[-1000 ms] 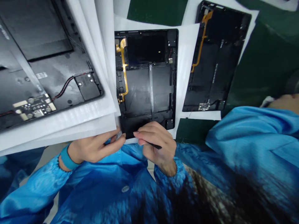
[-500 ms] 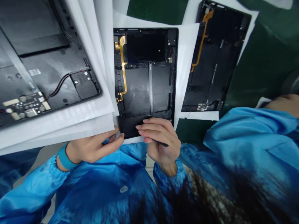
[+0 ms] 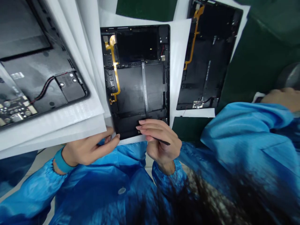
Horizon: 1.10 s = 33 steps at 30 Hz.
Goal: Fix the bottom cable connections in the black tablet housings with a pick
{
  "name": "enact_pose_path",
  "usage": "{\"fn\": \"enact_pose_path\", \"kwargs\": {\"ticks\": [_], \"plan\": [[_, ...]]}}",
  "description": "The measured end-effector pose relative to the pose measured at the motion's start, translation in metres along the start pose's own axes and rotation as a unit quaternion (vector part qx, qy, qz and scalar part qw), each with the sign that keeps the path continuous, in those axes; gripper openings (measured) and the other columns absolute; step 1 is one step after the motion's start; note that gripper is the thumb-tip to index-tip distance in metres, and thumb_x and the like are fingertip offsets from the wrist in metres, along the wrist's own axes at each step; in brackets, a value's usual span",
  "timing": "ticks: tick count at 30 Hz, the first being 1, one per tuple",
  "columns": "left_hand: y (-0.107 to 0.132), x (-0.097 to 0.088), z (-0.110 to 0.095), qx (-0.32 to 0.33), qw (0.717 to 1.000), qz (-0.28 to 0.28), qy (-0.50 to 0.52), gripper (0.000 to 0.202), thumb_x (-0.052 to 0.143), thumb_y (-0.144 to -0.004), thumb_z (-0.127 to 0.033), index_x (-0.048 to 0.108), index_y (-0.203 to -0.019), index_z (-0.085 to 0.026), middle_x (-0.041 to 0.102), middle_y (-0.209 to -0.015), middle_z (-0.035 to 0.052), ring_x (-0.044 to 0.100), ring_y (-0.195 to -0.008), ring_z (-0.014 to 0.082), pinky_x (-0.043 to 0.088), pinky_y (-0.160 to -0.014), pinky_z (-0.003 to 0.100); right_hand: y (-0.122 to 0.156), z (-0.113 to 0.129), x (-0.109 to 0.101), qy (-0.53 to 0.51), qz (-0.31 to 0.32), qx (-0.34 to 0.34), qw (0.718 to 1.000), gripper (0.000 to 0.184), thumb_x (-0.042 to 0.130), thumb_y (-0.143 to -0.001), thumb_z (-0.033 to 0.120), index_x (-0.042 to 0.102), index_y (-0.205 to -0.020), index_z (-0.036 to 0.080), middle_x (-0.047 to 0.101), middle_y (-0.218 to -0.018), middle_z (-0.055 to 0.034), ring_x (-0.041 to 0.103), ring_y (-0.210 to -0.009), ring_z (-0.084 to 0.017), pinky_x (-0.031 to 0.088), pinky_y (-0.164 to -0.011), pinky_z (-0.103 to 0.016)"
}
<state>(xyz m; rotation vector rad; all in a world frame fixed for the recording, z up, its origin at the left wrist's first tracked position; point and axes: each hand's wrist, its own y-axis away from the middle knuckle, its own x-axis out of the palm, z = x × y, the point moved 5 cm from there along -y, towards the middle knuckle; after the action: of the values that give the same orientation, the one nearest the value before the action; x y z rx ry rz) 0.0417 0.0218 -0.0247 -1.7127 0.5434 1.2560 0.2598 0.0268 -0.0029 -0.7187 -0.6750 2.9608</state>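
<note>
An opened black tablet lies before me, its inside facing up, with an orange flex cable along the left and a grey ribbon down the middle. At its lower left corner my left hand holds the edge, finger and thumb closed there; other fingers are partly under paper. My right hand is over the tablet's lower right part, its fingers closed around a thin black tool. Only the tool's rear end shows; its tip and the spot beneath the fingers are hidden.
Another opened tablet rests on stacked white foam sheets at the left, overhanging my left hand. A third opened tablet lies at the right on white sheeting over a green mat. A co-worker's blue sleeve and hand are at the right.
The whole view has shifted, so the tablets appear farther left and slightly higher. Both hands keep their grips at the tablet's lower end, with only slight movement of the right fingers.
</note>
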Motion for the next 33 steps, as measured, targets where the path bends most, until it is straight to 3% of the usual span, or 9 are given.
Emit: {"fn": "enact_pose_path", "kwargs": {"ticks": [7, 10, 13, 16, 20, 22, 25, 30, 33], "plan": [[0.03, 0.028, -0.007, 0.061, 0.962, 0.254, -0.076, 0.05, 0.023, -0.109, -0.038, 0.068, -0.107, -0.014, 0.063, -0.133, -0.0118, 0.056, -0.132, 0.0245, 0.063, -0.076, 0.023, -0.001, 0.001, -0.003, 0.007, -0.001, 0.011, 1.0, 0.017, 0.058, -0.097, 0.013, 0.071, -0.105, 0.022, 0.079, -0.088, -0.0052, 0.078, -0.097, -0.023, 0.069, -0.078, -0.038], [0.031, 0.033, -0.007, 0.089, 0.938, 0.318, -0.107, 0.054, 0.014, -0.108, -0.034, 0.065, -0.112, -0.015, 0.058, -0.139, -0.0144, 0.057, -0.128, 0.0262, 0.06, -0.069, 0.022, -0.002, 0.0, -0.005, -0.009, -0.011, 0.004, 1.0, 0.017, 0.059, -0.097, 0.012, 0.071, -0.105, 0.021, 0.079, -0.089, -0.0052, 0.078, -0.096, -0.023, 0.069, -0.078, -0.038], [0.022, 0.029, -0.007, 0.093, 0.948, 0.27, -0.14, 0.054, 0.013, -0.108, -0.035, 0.064, -0.113, -0.016, 0.059, -0.139, -0.0145, 0.058, -0.127, 0.0257, 0.058, -0.068, 0.023, -0.001, -0.002, -0.009, -0.035, -0.053, 0.012, 0.998, 0.015, 0.057, -0.1, 0.021, 0.072, -0.104, 0.022, 0.079, -0.09, -0.005, 0.078, -0.092, -0.023, 0.068, -0.077, -0.041], [0.004, 0.016, -0.007, 0.045, 0.977, 0.147, -0.148, 0.047, 0.02, -0.109, -0.035, 0.063, -0.123, -0.019, 0.068, -0.124, -0.0139, 0.066, -0.115, 0.02, 0.056, -0.069, 0.025, 0.003, 0.001, -0.009, -0.007, -0.076, -0.002, 0.997, 0.016, 0.057, -0.101, 0.022, 0.072, -0.104, 0.02, 0.078, -0.091, -0.0068, 0.077, -0.09, -0.023, 0.067, -0.078, -0.043], [-0.018, -0.001, -0.008, -0.018, 0.993, 0.042, -0.11, 0.043, 0.042, -0.103, -0.053, 0.058, -0.139, -0.034, 0.073, -0.113, -0.0105, 0.068, -0.119, 0.0189, 0.062, -0.071, 0.02, 0.014, 0.009, -0.005, 0.062, -0.072, -0.029, 0.995, 0.018, 0.057, -0.1, 0.019, 0.073, -0.108, 0.018, 0.077, -0.095, -0.0085, 0.075, -0.093, -0.023, 0.067, -0.08, -0.041], [-0.025, -0.003, -0.009, -0.036, 0.993, 0.051, -0.096, 0.046, 0.042, -0.102, -0.057, 0.055, -0.142, -0.039, 0.072, -0.113, -0.0117, 0.067, -0.12, 0.0188, 0.06, -0.068, 0.017, 0.019, 0.01, -0.003, 0.074, -0.058, -0.022, 0.995, 0.02, 0.056, -0.1, 0.02, 0.073, -0.112, 0.019, 0.077, -0.098, -0.0083, 0.075, -0.095, -0.023, 0.067, -0.081, -0.041], [-0.024, 0.003, -0.011, -0.036, 0.988, 0.108, -0.108, 0.049, 0.032, -0.106, -0.056, 0.062, -0.136, -0.032, 0.069, -0.115, -0.0128, 0.064, -0.122, 0.0223, 0.057, -0.068, 0.019, 0.022, 0.008, -0.002, 0.086, -0.038, -0.007, 0.995, 0.023, 0.056, -0.1, 0.022, 0.071, -0.118, 0.024, 0.077, -0.102, -0.0061, 0.075, -0.098, -0.024, 0.069, -0.082, -0.041], [-0.018, 0.008, -0.014, -0.006, 0.991, 0.122, -0.063, 0.045, 0.049, -0.102, -0.056, 0.073, -0.116, -0.02, 0.067, -0.129, -0.0063, 0.043, -0.147, 0.0284, 0.063, -0.097, 0.033, 0.025, 0.007, 0.0, 0.108, -0.029, -0.012, 0.994, 0.025, 0.057, -0.099, 0.019, 0.069, -0.12, 0.026, 0.077, -0.104, -0.0045, 0.075, -0.099, -0.023, 0.069, -0.084, -0.039], [-0.021, 0.012, -0.016, 0.015, 0.978, 0.187, -0.09, 0.055, 0.034, -0.106, -0.058, 0.068, -0.125, -0.02, 0.068, -0.125, -0.0069, 0.054, -0.137, 0.0286, 0.064, -0.081, 0.029, 0.032, 0.002, -0.001, 0.114, -0.013, 0.002, 0.993, 0.024, 0.055, -0.1, 0.024, 0.067, -0.121, 0.027, 0.076, -0.104, -0.0044, 0.075, -0.103, -0.023, 0.069, -0.087, -0.041]]}}
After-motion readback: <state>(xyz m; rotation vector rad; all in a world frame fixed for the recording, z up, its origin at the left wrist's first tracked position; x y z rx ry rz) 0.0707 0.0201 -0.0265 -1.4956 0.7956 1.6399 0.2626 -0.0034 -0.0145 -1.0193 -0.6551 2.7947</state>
